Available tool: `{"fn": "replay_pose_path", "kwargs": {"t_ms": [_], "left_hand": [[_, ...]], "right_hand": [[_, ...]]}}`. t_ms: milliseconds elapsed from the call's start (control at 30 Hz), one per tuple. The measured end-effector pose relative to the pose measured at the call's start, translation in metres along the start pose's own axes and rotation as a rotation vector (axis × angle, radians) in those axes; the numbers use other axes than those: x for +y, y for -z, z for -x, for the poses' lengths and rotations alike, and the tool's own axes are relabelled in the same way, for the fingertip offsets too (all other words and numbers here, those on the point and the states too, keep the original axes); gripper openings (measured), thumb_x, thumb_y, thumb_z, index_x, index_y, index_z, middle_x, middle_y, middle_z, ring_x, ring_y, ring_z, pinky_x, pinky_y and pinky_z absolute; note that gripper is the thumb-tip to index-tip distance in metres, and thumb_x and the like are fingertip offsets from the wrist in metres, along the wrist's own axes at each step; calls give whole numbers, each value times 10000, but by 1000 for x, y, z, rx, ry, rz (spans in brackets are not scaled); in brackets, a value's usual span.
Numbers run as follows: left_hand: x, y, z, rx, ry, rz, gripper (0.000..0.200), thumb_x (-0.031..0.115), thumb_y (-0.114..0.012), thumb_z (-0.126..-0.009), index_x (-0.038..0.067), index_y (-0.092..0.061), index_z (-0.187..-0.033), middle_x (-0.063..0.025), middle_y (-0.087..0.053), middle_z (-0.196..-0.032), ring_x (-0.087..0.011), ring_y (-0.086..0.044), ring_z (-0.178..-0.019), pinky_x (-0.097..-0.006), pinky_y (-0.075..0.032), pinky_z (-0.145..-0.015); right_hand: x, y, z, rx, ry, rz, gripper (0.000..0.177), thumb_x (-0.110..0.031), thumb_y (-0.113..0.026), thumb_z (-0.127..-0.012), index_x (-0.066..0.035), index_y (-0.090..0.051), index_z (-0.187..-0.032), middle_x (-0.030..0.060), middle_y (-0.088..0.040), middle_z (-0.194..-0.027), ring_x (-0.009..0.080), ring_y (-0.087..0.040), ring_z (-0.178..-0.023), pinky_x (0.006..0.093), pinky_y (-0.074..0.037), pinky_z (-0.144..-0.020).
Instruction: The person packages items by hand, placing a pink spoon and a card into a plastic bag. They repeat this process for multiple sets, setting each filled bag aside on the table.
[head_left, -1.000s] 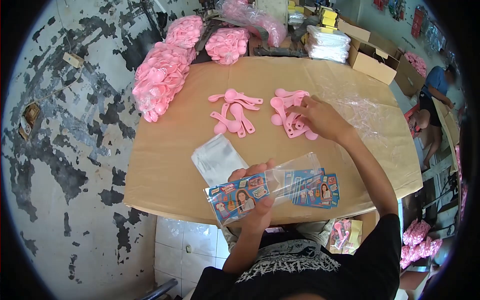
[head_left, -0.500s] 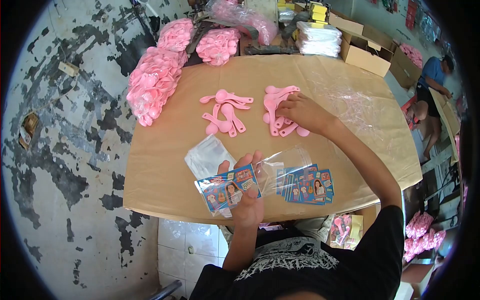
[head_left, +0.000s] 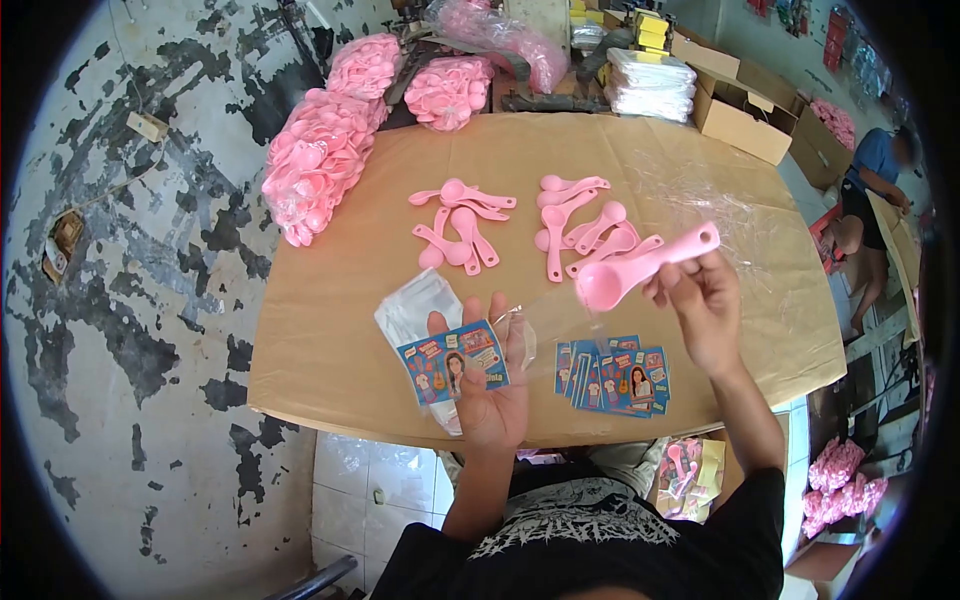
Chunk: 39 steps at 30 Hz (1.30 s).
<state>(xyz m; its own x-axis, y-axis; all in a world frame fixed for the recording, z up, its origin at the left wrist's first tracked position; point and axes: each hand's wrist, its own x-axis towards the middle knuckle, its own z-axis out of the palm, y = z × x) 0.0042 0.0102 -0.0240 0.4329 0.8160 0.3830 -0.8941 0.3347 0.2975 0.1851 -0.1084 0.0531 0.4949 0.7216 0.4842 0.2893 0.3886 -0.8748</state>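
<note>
My right hand (head_left: 700, 305) pinches a pink spoon (head_left: 645, 265) by its handle, raised above the table's right part. My left hand (head_left: 490, 390) is palm up and holds a blue printed card (head_left: 453, 362) under the thumb, with a clear plastic bag (head_left: 550, 325) stretching right from its fingers. Beneath the left hand is a stack of clear bags (head_left: 415, 305). A fanned pile of blue cards (head_left: 615, 378) lies between the hands. Farther back are two groups of pink spoons, one at left (head_left: 460, 235) and one at right (head_left: 555, 225).
Bagged pink spoons (head_left: 320, 160) sit at the table's (head_left: 350, 350) back left. White packs (head_left: 650, 85) and an open carton (head_left: 745, 120) stand behind it. Thin plastic scraps (head_left: 710, 205) lie at right. A person in blue (head_left: 875, 170) sits at far right.
My right hand has moved from the right spoon group toward me, lifting one pink spoon. My left hand still holds the card, now slightly more level, and the view has shifted slightly.
</note>
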Motion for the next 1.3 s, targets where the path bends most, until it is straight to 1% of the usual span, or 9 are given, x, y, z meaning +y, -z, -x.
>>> {"fn": "replay_pose_path", "kwargs": {"t_ms": [133,233,300,533,733,933,1067,1233,1300], "left_hand": [[-9,-14,7,22,97,217,551,255,-599,-939,189,-359,-1430,-57,-384,-1495,-300,-272,-1419,-503,-287,-1155],[-10,-16,2,202,226,748,445,293,-526,-965,164,-397,-1371,-50,-323,-1520,-285,-272,-1418,-532,-287,-1156],[-10,-12,-1,223,289,760,419,301,-518,-965,138,-418,-1337,-52,-301,-1529,-278,-268,-1419,-509,-315,-1152],[-22,-18,8,189,362,721,521,336,-540,-949,100,-368,-1380,-100,-267,-1534,-292,-264,-1417,-460,-326,-1156],[-11,-20,9,-58,54,-368,1001,317,-786,-783,57,-145,-1506,-214,-201,-1524,-335,-325,-1379,-418,-243,-1161],[-3,-60,8,-554,127,-1296,938,238,-791,-771,-19,-215,-1464,-218,-349,-1459,-331,-449,-1287,-400,-391,-1034],[-12,-56,10,-222,514,-839,426,141,-614,-935,-51,-466,-1286,-113,-633,-1093,-174,-621,-972,-265,-480,-848],[7,-38,4,-457,866,-397,471,89,-443,-1009,-28,-269,-1431,-171,-499,-1346,-255,-478,-1282,-365,-331,-1091],[-1,-40,4,-352,598,-578,449,95,-431,-1015,-28,-290,-1423,-148,-499,-1337,-229,-484,-1266,-344,-352,-1066]], "right_hand": [[-12,-36,10,-36,-56,-165,241,-71,-600,-931,4,-551,-1155,54,-662,-992,116,-617,-848,255,-484,-710],[-13,-31,4,-347,63,274,353,-68,-647,-888,-12,-538,-1219,80,-652,-1001,170,-627,-844,305,-483,-771],[-30,-38,-12,-481,349,563,385,-75,-692,-839,-35,-578,-1205,96,-633,-968,180,-614,-804,335,-463,-748],[-55,-36,-13,-385,195,518,207,-85,-734,-759,-63,-686,-959,81,-624,-896,213,-592,-747,309,-431,-627],[-95,-20,-26,-159,357,698,113,-47,-743,-707,-56,-655,-777,66,-584,-773,192,-571,-719,304,-422,-608],[-77,-31,-33,-335,366,760,130,-77,-740,-732,-48,-613,-720,69,-565,-775,182,-560,-740,317,-431,-631],[-55,-31,-37,-331,193,496,150,-86,-740,-777,-36,-648,-884,71,-630,-877,175,-604,-806,302,-486,-692],[-39,-21,-30,-407,-129,280,294,-42,-709,-820,-26,-632,-1103,72,-673,-974,120,-632,-856,258,-511,-740],[-39,-19,-30,-413,-180,327,273,-32,-702,-830,-29,-634,-1095,72,-673,-989,109,-639,-866,259,-512,-735]]}}
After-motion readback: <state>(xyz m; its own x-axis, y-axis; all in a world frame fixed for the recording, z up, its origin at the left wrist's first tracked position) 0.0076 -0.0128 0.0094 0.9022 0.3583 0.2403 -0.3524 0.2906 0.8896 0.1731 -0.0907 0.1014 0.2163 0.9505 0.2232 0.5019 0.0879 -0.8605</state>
